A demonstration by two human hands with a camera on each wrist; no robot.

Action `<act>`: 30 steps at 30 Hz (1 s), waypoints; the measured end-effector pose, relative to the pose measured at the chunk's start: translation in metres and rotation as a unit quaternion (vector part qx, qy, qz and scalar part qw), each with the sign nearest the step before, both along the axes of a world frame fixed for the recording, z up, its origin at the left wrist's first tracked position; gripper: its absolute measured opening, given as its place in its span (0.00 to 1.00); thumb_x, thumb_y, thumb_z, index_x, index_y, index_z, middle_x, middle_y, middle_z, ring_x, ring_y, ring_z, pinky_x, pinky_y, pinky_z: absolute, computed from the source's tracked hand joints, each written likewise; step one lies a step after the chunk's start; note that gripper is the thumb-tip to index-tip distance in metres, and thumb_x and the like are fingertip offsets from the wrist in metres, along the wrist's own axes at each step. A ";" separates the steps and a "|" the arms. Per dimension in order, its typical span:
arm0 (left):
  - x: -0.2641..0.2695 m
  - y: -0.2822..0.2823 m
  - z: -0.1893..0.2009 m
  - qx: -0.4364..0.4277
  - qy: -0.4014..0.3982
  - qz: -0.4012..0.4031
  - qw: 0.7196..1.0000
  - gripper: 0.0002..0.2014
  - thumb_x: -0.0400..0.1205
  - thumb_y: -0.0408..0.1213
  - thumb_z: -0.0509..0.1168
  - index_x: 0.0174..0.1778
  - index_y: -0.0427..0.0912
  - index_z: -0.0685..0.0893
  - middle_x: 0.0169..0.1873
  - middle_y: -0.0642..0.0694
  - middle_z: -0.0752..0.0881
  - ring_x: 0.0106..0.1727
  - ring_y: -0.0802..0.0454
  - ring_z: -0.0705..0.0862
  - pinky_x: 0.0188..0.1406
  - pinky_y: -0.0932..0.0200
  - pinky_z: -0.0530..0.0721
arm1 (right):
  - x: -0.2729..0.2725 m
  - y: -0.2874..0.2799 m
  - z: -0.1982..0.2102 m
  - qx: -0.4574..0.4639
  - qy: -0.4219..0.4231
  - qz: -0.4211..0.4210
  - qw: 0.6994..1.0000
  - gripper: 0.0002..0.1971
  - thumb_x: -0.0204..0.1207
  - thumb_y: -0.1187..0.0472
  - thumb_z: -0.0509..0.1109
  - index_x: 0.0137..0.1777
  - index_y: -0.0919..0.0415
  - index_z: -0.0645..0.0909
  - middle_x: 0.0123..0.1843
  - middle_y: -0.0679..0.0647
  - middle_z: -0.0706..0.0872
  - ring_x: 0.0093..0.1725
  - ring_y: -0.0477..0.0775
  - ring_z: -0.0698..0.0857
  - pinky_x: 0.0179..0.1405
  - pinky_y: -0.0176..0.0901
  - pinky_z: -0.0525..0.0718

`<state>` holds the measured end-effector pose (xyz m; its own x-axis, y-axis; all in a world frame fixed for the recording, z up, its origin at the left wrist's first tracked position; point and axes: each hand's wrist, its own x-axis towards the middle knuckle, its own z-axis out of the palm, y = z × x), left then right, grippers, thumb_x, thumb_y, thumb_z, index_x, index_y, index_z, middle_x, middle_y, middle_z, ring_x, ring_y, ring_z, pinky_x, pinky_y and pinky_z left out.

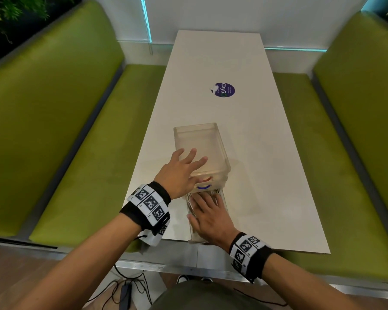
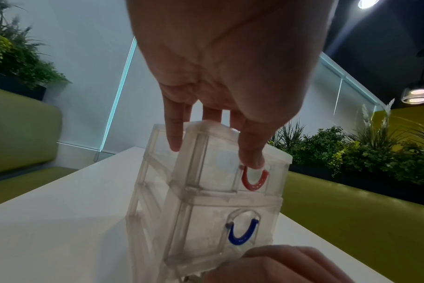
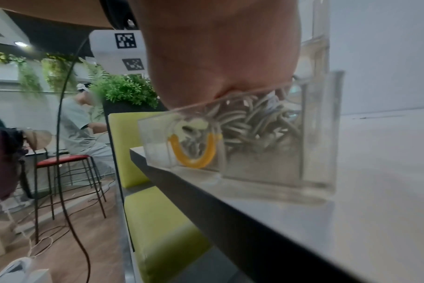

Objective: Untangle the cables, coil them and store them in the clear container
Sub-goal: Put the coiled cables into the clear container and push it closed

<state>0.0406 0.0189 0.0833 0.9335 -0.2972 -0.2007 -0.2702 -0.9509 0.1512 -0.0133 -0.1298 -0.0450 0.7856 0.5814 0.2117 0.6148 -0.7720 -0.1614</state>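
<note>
A clear container of stacked drawers stands on the white table. My left hand lies on its top with fingers spread and straight. In the left wrist view the thumb touches the front just above the red handle, with the blue handle below. The bottom drawer, with a yellow handle, is pulled out to the table's near edge. White coiled cables fill it. My right hand presses flat on the cables.
A round purple sticker sits farther up the table. Green benches flank it. Black leads lie on the floor below. In the right wrist view a seated person and a red stool are behind.
</note>
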 end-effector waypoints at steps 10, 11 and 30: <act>0.001 -0.001 -0.001 -0.003 0.004 0.009 1.000 0.29 0.85 0.57 0.53 0.82 0.62 0.54 0.84 0.52 0.52 0.83 0.42 0.47 0.62 0.43 0.79 | -0.027 -0.013 -0.002 -0.001 0.086 -0.020 0.996 0.37 0.81 0.35 0.50 0.79 0.62 0.64 0.77 0.59 0.69 0.79 0.65 0.64 0.79 0.66 0.53; 0.001 -0.001 -0.001 -0.004 0.004 0.007 1.000 0.29 0.85 0.57 0.53 0.82 0.62 0.54 0.84 0.52 0.52 0.83 0.42 0.47 0.62 0.43 0.79 | -0.029 -0.015 -0.004 -0.008 0.108 -0.013 0.994 0.41 0.79 0.31 0.48 0.82 0.61 0.59 0.81 0.59 0.64 0.82 0.65 0.59 0.80 0.64 0.47; 0.003 0.000 0.006 -0.021 0.025 0.021 0.999 0.29 0.85 0.54 0.56 0.82 0.61 0.56 0.84 0.51 0.53 0.83 0.42 0.47 0.65 0.40 0.76 | -0.033 -0.007 -0.005 -0.029 0.062 -0.037 0.997 0.46 0.59 0.45 0.82 0.74 0.67 0.71 0.74 0.70 0.75 0.75 0.72 0.71 0.72 0.69 0.71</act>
